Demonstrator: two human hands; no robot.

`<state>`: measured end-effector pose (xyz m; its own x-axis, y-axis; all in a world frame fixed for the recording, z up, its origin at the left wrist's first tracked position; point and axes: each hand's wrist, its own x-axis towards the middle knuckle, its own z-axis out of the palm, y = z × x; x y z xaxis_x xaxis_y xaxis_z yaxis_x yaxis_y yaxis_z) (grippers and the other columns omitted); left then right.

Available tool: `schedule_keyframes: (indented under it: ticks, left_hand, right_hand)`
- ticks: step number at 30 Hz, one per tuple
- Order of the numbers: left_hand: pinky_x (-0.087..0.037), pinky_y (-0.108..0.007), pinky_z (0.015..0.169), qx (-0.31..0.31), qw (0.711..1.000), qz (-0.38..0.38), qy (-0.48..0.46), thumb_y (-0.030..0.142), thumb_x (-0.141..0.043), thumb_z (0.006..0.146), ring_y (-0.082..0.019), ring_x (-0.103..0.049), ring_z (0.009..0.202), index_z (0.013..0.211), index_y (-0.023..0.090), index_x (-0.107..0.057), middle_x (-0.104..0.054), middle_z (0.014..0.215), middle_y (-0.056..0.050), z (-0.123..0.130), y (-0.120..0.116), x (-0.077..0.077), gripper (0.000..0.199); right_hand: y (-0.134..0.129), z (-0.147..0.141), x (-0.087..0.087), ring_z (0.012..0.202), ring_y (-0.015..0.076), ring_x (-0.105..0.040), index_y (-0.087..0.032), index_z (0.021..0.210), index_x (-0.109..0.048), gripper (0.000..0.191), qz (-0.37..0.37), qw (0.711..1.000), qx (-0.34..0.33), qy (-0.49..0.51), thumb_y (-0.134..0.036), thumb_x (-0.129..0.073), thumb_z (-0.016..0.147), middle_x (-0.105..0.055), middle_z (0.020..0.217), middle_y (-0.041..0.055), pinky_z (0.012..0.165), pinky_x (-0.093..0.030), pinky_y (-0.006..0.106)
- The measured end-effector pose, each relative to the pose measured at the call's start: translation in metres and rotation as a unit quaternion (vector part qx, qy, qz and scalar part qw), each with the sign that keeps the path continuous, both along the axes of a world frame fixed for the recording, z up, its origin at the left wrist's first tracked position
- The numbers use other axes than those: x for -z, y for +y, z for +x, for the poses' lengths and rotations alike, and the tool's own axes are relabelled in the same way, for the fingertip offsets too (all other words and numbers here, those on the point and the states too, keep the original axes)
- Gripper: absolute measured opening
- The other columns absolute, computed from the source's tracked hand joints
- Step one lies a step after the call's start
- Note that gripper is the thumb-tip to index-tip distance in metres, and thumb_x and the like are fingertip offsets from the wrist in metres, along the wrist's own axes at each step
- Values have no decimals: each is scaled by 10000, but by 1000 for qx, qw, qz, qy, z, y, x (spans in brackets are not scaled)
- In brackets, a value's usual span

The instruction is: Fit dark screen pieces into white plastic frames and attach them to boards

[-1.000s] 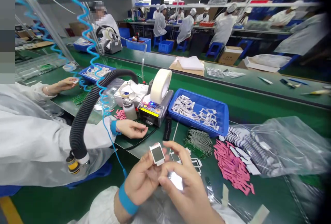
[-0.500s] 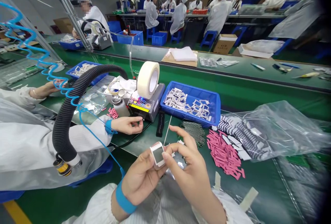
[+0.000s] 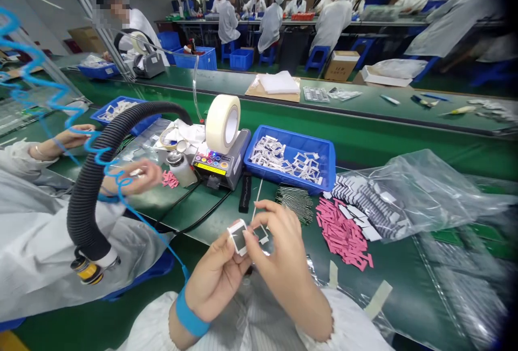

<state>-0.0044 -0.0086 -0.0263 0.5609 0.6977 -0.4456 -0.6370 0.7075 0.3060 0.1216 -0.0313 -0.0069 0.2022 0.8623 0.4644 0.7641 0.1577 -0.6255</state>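
Observation:
Just above my lap, my left hand is closed on a small white frame with a dark square panel, pinching its left side between thumb and fingers. A blue wrist strap circles that wrist. My right hand has its thumb against the frame's right edge. From between its curled fingers a thin pale stick points up and away; its lower end is hidden. Behind my right fingers another small white frame piece shows in part. Pink strips lie in a pile to the right.
Ahead stand a blue bin of white frames and a tape dispenser with a tape roll. Bagged white pieces lie right, beside thin metallic strips. A black hose arches at left, near a co-worker's hands.
The view has shifted slightly right. The frame in my left hand has tilted a little, with my right thumb still on it. The co-worker's nearer hand has pulled back left from the dispenser.

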Motion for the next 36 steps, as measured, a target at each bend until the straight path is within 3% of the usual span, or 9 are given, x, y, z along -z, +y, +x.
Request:
schedule_keyframes:
  ticks: [3, 7, 11, 15, 20, 25, 27, 31, 36]
  left_hand:
    - [-528, -187, 725, -9, 998, -55, 34, 175, -708, 741, -101, -668, 754, 870, 200, -727, -746, 902, -22, -5, 5, 2, 133]
    - [-530, -230, 782, 0, 985, -129, 117, 217, -457, 916, -116, -678, 835, 877, 205, -723, -749, 893, -21, -14, 13, 6, 270]
    - [-510, -205, 730, 37, 988, 27, 145, 171, -692, 753, -117, -654, 758, 817, 191, -730, -732, 804, -10, -24, 11, 13, 78]
    - [-478, -206, 728, 151, 967, 126, 161, 217, -784, 653, -127, -620, 755, 840, 163, -735, -703, 766, -33, -29, 4, 16, 201]
    - [-486, -284, 779, 164, 979, 98, 64, 391, -792, 622, -147, -609, 797, 1016, 187, -695, -686, 920, -62, -25, -6, 25, 455]
    - [-498, -227, 762, 121, 989, 31, 73, 268, -769, 681, -119, -643, 814, 1068, 243, -676, -713, 943, -38, -18, -9, 26, 399]
    - [-503, -264, 818, 115, 991, 38, 61, 254, -763, 687, -143, -655, 843, 1090, 230, -666, -717, 938, -49, -18, -6, 25, 415]
    - [-509, -320, 849, 119, 991, 41, 36, 249, -732, 721, -162, -667, 802, 1027, 182, -684, -720, 863, -56, -21, 0, 32, 318]
    - [-509, -330, 829, 130, 991, 22, 34, 234, -725, 727, -164, -678, 784, 966, 186, -680, -736, 915, -79, -19, 0, 42, 248]
  right_hand:
    - [0, -8, 8, 1261, 301, -367, -150, 1208, -498, 332, 54, 982, -76, -165, -282, -455, 906, -478, 1344, 136, 1043, -175, 557]
    - [-7, -12, 18, 1348, 396, -179, -60, 1393, -320, 699, -11, 936, -220, -275, -536, -429, 893, -284, 1490, 145, 1053, -123, 616]
    - [-17, -3, 23, 1306, 284, -333, -99, 1327, -405, 477, 4, 966, -207, -156, -396, -368, 956, -441, 1400, 128, 1065, -231, 531]
    - [-21, 7, 25, 994, 155, -585, -194, 1042, -574, 156, 67, 984, -161, -32, -210, -466, 930, -688, 1039, 17, 1073, -247, 438]
    - [-24, 5, 23, 756, 111, -599, -191, 932, -580, 67, 153, 977, -150, -3, -173, -531, 890, -710, 909, -21, 1031, -282, 417]
    - [-28, 13, 24, 809, 121, -592, -195, 986, -578, 105, 169, 967, -176, -72, -230, -544, 893, -708, 922, -30, 999, -305, 394]
    - [-27, 31, 32, 843, 150, -584, -217, 976, -578, 120, 130, 979, -130, -82, -294, -508, 915, -696, 922, -12, 961, -321, 414]
    - [-18, 85, 62, 850, 233, -534, -214, 850, -593, 161, -59, 982, 102, -148, -373, -577, 854, -608, 869, 56, 773, -357, 394]
    - [-7, 123, 91, 834, 256, -501, -202, 794, -597, 175, -115, 969, 135, -173, -364, -661, 778, -562, 841, 55, 776, -325, 421]
